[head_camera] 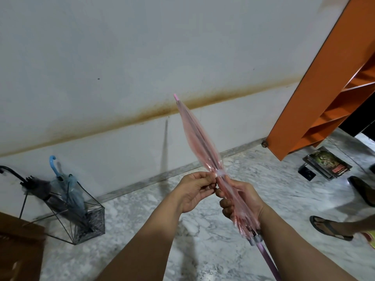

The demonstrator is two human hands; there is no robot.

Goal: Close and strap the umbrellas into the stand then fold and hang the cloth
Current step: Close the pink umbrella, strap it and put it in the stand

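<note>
The pink umbrella [199, 138] is folded shut and held slantwise in front of the person, its tip up near the stained line on the white wall [121, 57] and its pale purple shaft running down past the right forearm toward the bottom edge of the view; a clear strap [220, 173] circles the gathered canopy just above both hands; the right hand [241, 199] is wrapped round the lower canopy, fingers curled about the bunched plastic and clamped on it; the left hand [194, 189] sits just beside it on the left, its thumb and fingertips pinched together at the strap's end, touching the umbrella at that band; the two hands are nearly touching each other around the folded ribs; well off to the left, on the marble floor [142, 230] against the wall, the wire stand [89, 222] already carries a blue umbrella [71, 191] with its curved handle up and a black umbrella [34, 185] leaning out to the left; a brown box [18, 250] fills the lower left corner beside the stand; to the right an orange shelf unit [316, 94] leans across the upper corner, with a stack of books [326, 164] on the floor beneath it and a sandalled foot [332, 228] near the right edge.
</note>
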